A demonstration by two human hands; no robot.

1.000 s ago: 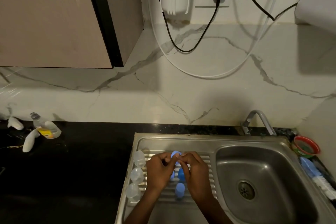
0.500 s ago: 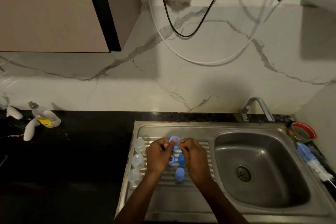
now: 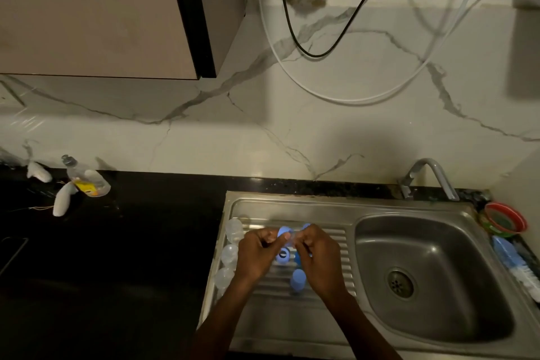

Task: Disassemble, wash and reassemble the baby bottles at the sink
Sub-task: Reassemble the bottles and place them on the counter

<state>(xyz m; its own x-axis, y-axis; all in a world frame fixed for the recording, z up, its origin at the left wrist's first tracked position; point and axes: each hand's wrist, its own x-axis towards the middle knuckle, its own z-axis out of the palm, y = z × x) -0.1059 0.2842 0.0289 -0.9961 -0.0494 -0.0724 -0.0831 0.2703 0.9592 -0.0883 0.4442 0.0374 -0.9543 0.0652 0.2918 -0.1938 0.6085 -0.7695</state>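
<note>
Both hands have parted slightly since the earlier frames. Left hand (image 3: 258, 254) pinches a blue ring (image 3: 284, 232); right hand (image 3: 317, 254) pinches a blue part (image 3: 305, 226), above the drainboard (image 3: 340, 245). Advice: hold both pieces square and twist evenly. Beyond: caps (image 3: 298, 280), clear bottles (image 3: 229, 254), basin (image 3: 432, 266), tap (image 3: 429, 177).

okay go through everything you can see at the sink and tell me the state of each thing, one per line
left hand: pinching a blue bottle part
right hand: gripping the same part's other end
clear bottles: three in a row at the drainboard's left edge
blue cap: standing on the drainboard
tap: no water visible
sink basin: nothing in it, drain open
dish soap bottle: lying tilted on the counter
</note>
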